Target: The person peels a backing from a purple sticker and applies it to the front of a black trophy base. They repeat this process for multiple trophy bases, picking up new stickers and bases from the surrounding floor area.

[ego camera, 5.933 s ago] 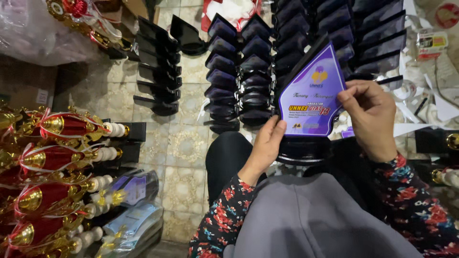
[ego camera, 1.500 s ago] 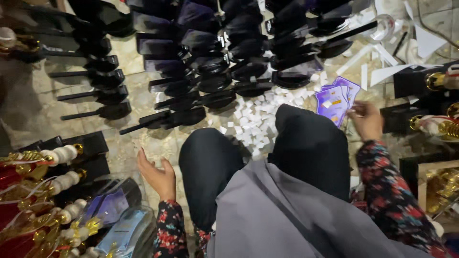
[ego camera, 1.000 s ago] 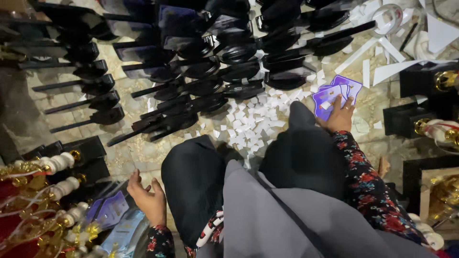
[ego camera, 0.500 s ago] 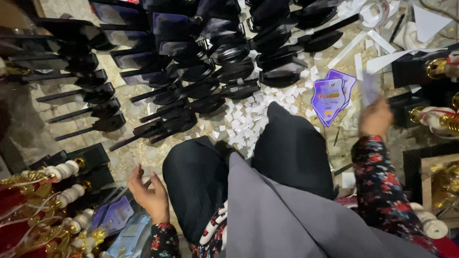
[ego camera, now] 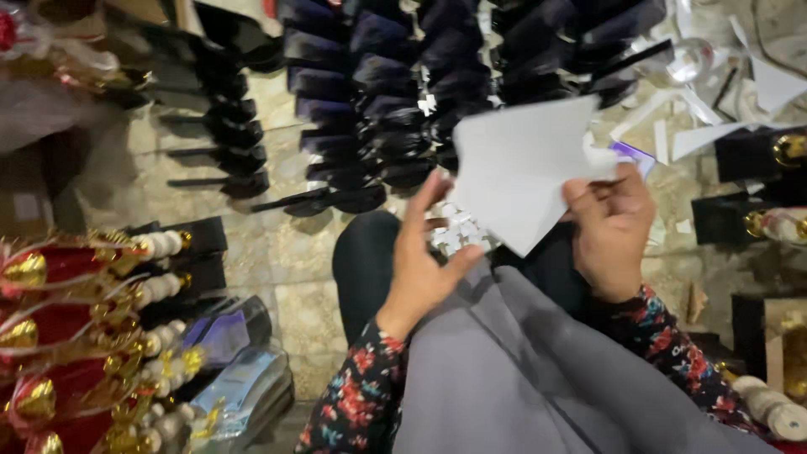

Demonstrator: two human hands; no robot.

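Floor: beige marbled tile floor (ego camera: 277,269) fills our view from above, crowded on every side, with our dark-trousered knees and a grey cloth over our lap at the bottom.
Sheet: we see a white pointed sheet (ego camera: 517,172) raised over our knees, its blank side toward us, its tip pointing down and to the left.
Right hand: our right hand (ego camera: 609,227) pinches the sheet at its right edge, thumb on the near face and fingers curled behind; a sliver of purple (ego camera: 632,154) shows just above the fingers, and we cannot tell what it belongs to.
Left hand: our left hand (ego camera: 424,256) is held open and released, fingers spread and pointing up toward the sheet's lower left edge, just beside it; we cannot tell whether a fingertip touches it.
Sleeves: both our arms wear dark floral sleeves (ego camera: 357,395).
Scraps: small white paper scraps (ego camera: 458,231) lie on the floor between our hands, below the sheet.
Plaques: rows of dark plaques on black bases (ego camera: 403,109) stand beyond the sheet, covering the top of the view.
Trophies: red and gold trophies (ego camera: 76,336) lie stacked at the left, well apart from our hands.
Strips: white paper strips (ego camera: 698,109) are scattered at the upper right.
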